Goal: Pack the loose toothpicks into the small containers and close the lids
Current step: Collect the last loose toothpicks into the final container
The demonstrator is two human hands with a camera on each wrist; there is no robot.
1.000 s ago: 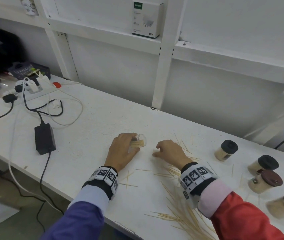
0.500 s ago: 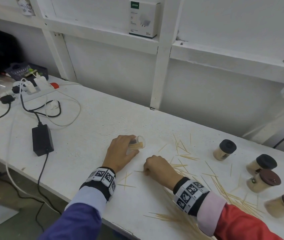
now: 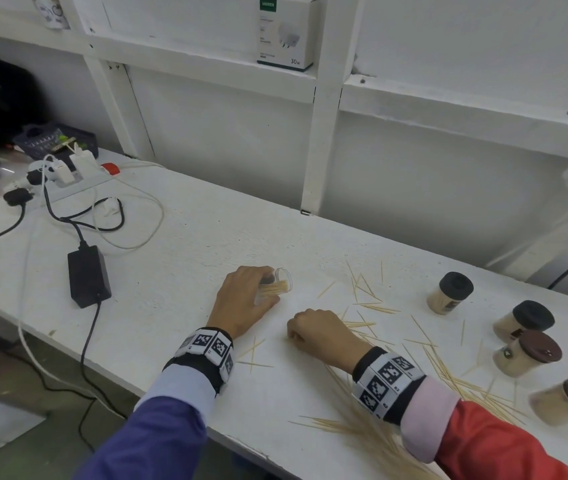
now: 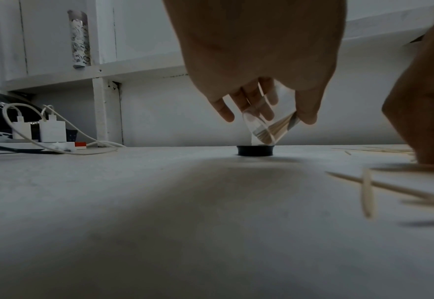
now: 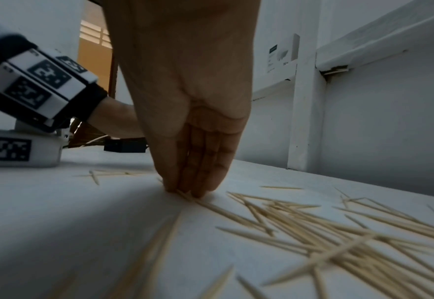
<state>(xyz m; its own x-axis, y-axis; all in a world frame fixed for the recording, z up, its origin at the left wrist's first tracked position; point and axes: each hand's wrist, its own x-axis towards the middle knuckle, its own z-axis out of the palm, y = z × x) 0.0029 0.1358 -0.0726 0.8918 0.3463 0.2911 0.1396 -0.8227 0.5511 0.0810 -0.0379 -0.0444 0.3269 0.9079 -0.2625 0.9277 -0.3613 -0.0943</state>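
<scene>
The left hand [image 3: 244,299] grips a clear container [image 3: 275,287] tilted with its mouth toward the right; the right hand [image 3: 320,332], nearer the loose toothpicks [image 3: 372,325] on the table [image 3: 178,271], presses curled fingertips [image 5: 198,190] on them, just right of the container

Two bare hands, mismatched sleeves, tagged wristbands.

The left hand [image 3: 244,299] wears nothing; behind it, at lower centre of the head view, a black wristband [image 3: 206,355] carries white square blocks printed with black-and-white coded markers, over a pale blue cuff [image 3: 185,386] and a dark blue-purple sleeve [image 3: 144,441]. The right hand [image 3: 324,336] is bare too; its wristband [image 3: 386,379], lower right, has the same white marker blocks on black, followed by a pale pink cuff [image 3: 428,417] and a red sleeve [image 3: 504,452] running off the bottom right corner.
</scene>
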